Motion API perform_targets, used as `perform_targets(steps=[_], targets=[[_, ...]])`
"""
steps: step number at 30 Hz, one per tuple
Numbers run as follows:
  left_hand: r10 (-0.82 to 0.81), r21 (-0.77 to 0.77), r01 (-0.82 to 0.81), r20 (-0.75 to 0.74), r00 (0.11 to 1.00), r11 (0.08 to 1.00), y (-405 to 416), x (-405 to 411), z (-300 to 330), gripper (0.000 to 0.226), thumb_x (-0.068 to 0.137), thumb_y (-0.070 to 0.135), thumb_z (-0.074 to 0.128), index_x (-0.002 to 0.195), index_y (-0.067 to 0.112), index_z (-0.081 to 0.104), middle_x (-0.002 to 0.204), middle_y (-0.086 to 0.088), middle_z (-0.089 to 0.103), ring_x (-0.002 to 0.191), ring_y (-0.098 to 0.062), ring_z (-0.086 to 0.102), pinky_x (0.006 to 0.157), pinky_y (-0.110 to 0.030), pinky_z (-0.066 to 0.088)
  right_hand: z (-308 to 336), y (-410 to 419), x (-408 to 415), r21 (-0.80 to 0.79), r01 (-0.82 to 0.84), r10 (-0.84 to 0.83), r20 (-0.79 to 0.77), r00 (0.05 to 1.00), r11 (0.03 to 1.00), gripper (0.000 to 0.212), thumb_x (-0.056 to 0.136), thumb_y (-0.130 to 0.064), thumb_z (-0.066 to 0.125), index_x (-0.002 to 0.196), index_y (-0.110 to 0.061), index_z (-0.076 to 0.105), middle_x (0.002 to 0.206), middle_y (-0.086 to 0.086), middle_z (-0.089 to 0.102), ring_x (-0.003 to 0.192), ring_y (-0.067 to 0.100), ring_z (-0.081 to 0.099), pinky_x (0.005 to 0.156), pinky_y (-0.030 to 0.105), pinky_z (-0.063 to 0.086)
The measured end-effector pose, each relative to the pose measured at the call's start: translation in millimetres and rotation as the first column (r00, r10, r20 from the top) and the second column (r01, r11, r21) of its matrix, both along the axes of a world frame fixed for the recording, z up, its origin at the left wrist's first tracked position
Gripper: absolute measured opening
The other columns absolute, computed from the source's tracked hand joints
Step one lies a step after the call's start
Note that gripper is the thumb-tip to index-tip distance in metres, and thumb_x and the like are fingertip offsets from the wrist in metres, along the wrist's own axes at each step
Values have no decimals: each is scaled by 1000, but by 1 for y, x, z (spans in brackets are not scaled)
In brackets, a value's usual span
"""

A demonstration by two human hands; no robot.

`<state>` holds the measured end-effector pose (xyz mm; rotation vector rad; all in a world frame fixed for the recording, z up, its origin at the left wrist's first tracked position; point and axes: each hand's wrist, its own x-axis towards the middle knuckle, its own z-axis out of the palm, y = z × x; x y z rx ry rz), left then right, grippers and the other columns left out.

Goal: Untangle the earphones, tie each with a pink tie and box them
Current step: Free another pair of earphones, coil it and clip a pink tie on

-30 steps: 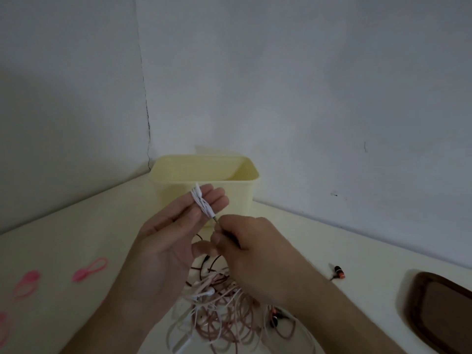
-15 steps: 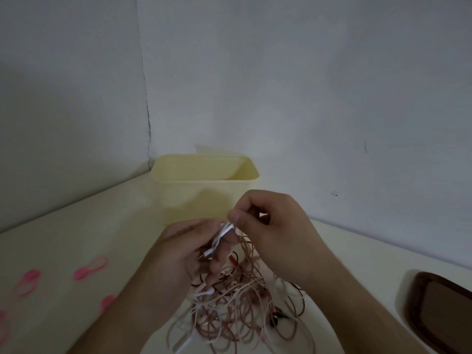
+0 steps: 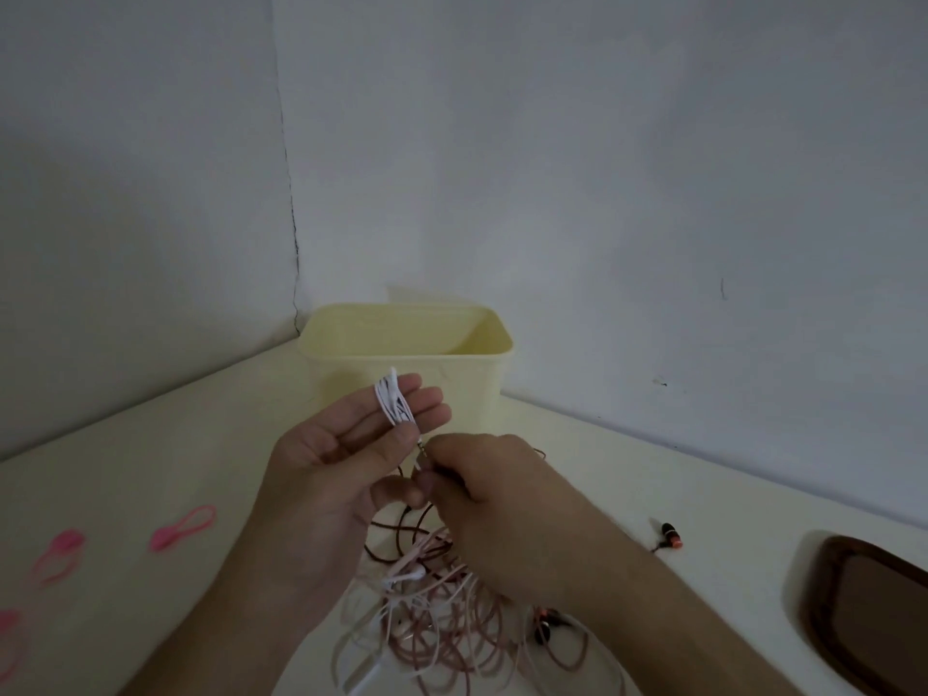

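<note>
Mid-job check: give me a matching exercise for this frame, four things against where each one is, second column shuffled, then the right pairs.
Things:
1. white cable coil
2. yellow box
3. pink ties
4. brown tray

Places:
A. on the table at the far left
B. wound over the left hand's fingers
C. at the right edge of the view
D. behind the hands, in the wall corner

Pairs: 1-B, 2-D, 3-A, 4-C

The left hand holds the coil; the right hand pinches the cable's plug end just below it.
</note>
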<state>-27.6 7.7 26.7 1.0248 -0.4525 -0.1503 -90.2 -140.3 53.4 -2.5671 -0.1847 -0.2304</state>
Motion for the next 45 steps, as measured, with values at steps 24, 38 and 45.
perform_targets(steps=[24,38,45], targets=[[-347,181,333,49,937,925,-1,2,-9,29,92,14,61,105,-12,62,78,-10,36,67,-16,37,51,-32,40,8,-25,0,271,9,-57,173,983,963,16,104,-28,64,108,-34,78,107,-18,74,105,1,67,92,32,56],[-311,185,304,11,950,934,-2,6,-10,29,87,13,60,98,-13,64,81,-11,52,72,-18,51,54,-34,47,-1,-20,3,264,43,-106,230,967,963,13,103,-23,67,96,-30,75,81,-15,73,84,4,69,76,27,57],[-175,261,167,9,984,951,-4,4,-11,20,97,16,65,100,-3,68,69,-6,49,63,-18,51,58,-30,46,-5,-17,5,212,86,-143,266,953,973,16,105,-23,63,97,-31,74,86,-15,71,80,4,67,69,20,53]])
